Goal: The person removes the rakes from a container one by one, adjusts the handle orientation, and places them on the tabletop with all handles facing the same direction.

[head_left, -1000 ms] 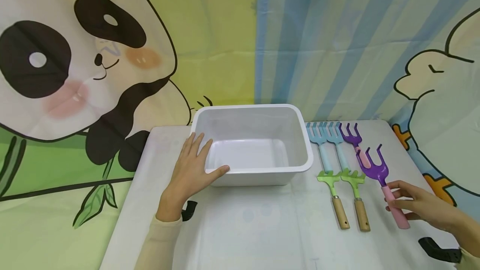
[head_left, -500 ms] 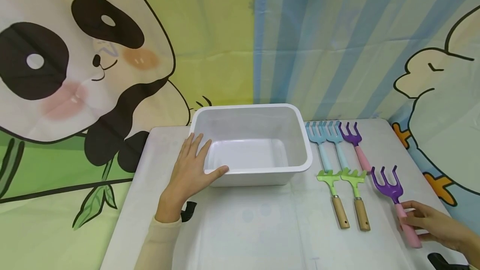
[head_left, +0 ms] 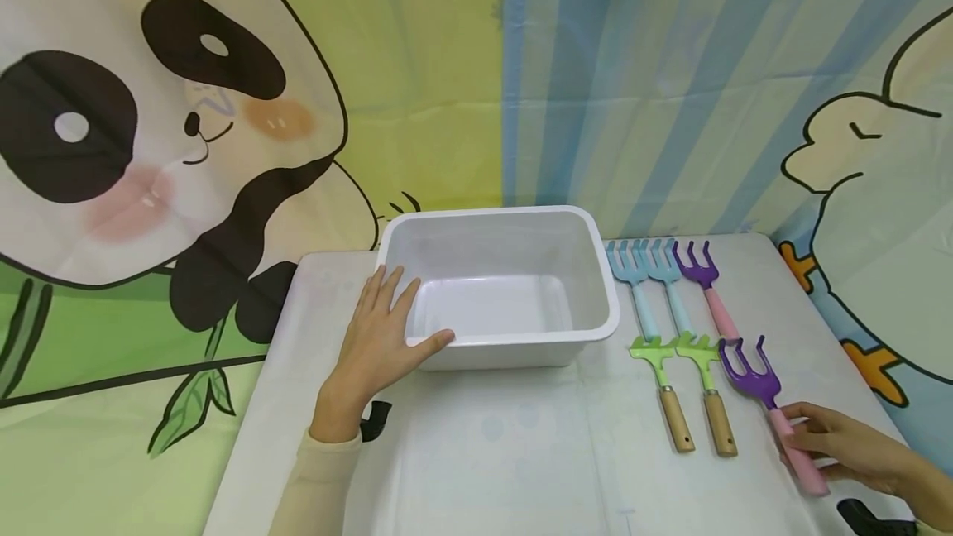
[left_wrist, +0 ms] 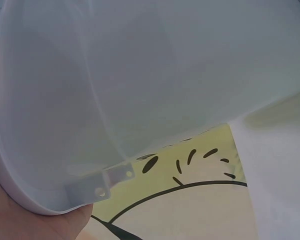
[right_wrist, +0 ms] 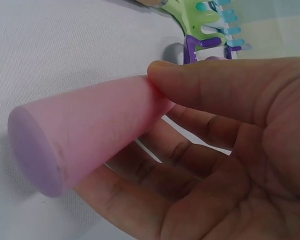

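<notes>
My right hand pinches the pink handle of a hand fork with purple prongs. In the right wrist view the thumb presses the handle from above, with the fingers curled beneath. My left hand rests on the left front corner of a white plastic tub, fingers spread and fairly straight, thumb on the front rim. The left wrist view is filled mostly by the tub's outer wall. Near the held fork lie two green hand rakes with wooden handles.
A second purple hand fork with a pink handle lies behind. Two light-blue hand rakes lie beside the tub's right wall. Printed cloth hangs behind the white table.
My right hand has moved the fork rightward and nearer the front edge, away from the other purple fork, then slightly back left. My left hand stays on the tub.
</notes>
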Action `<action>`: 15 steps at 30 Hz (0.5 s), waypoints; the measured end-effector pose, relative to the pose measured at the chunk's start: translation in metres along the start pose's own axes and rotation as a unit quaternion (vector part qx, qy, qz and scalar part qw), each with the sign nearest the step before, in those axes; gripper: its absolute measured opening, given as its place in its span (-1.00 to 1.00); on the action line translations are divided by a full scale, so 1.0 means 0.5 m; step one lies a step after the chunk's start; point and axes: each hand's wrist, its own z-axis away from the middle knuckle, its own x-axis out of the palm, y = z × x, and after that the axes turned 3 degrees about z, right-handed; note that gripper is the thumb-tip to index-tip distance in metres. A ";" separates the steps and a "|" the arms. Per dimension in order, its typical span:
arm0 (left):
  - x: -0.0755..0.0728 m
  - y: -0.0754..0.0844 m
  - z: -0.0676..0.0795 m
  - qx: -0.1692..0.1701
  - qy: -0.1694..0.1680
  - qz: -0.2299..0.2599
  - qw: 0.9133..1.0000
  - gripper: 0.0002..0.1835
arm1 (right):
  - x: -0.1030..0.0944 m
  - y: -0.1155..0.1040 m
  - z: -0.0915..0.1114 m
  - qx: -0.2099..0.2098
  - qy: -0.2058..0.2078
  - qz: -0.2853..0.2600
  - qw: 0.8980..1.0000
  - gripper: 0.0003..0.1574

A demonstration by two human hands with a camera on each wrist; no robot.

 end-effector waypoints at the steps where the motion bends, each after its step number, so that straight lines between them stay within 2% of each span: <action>1: 0.000 -0.001 0.001 -0.001 -0.001 0.001 1.000 0.09 | 0.001 -0.001 0.000 -0.002 -0.001 -0.002 1.000 -0.24; 8: 0.001 -0.009 0.004 -0.007 -0.001 -0.002 1.000 0.09 | 0.002 -0.006 -0.005 -0.016 -0.011 -0.006 1.000 -0.25; 15: -0.001 -0.013 0.011 -0.007 0.005 -0.002 1.000 0.08 | 0.002 -0.005 -0.008 0.007 0.003 0.008 1.000 -0.24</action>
